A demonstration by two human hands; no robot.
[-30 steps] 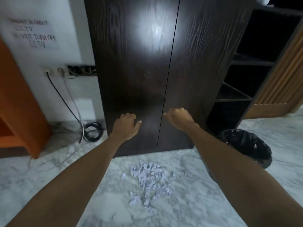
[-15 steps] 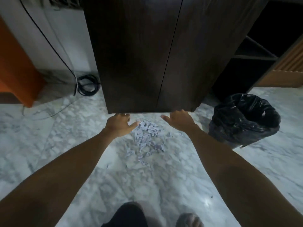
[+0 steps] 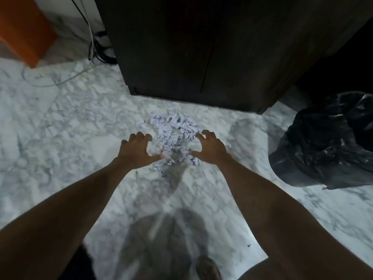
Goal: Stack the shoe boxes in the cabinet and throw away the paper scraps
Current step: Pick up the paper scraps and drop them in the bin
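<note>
**A:** What lies in view, from left to right?

**B:** At far left, an orange cabinet corner (image 3: 24, 31) and loose cables (image 3: 96, 49) on the marble floor (image 3: 60, 122). Next comes the left hand (image 3: 135, 151), fingers spread and bent like a claw, holding nothing, just beside the pile's left edge. In the middle sits the heap of paper scraps (image 3: 175, 136), on the floor directly in front of the dark cabinet (image 3: 201, 47), whose two doors are closed. The right hand (image 3: 210, 148) mirrors the left on the pile's other side, also spread and empty. At far right stands a bin lined with a black bag (image 3: 327, 142), near the scraps.

**A:** So how far along is the job?

**B:** No shoe boxes are visible and the doors are shut, so I cannot tell whether the stacking is done; it may be. The scraps are plainly not yet thrown away: the whole pile lies on the floor. I judge that gathering it between both hands is the step in hand, with the carry to the bin left.
</note>
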